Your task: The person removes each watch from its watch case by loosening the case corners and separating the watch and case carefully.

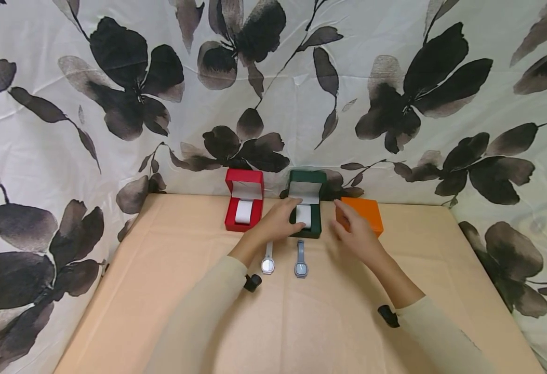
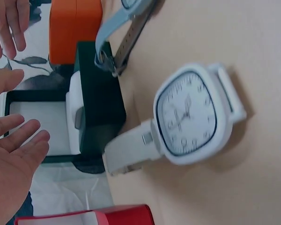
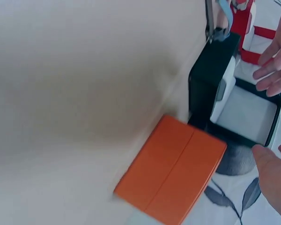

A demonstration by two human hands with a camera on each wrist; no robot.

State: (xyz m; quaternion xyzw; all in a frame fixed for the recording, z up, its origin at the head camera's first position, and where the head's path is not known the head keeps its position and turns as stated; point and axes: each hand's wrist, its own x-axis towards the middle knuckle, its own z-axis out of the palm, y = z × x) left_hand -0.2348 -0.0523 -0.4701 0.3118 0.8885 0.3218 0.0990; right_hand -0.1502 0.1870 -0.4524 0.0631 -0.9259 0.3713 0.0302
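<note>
An opened green watch box [image 1: 312, 226] with a white cushion stands between my two hands. My left hand [image 1: 280, 221] is over its left side with fingers spread and nothing in them. To the box's right, my right hand [image 1: 358, 235] hovers beside a closed orange box [image 1: 372, 215], fingers loosely extended. The left wrist view shows the left palm [image 2: 11, 164] turned toward the green box's raised lid. On the table in front lie a white-strapped watch [image 1: 267, 265] with a rounded square dial and a blue-grey watch [image 1: 301, 269].
An opened red watch box [image 1: 230, 222] with a white cushion stands left of the green one. The boxes line the far edge of the cloth-covered table [image 1: 184, 239]. Behind them hangs a white floral curtain [image 1: 301, 104].
</note>
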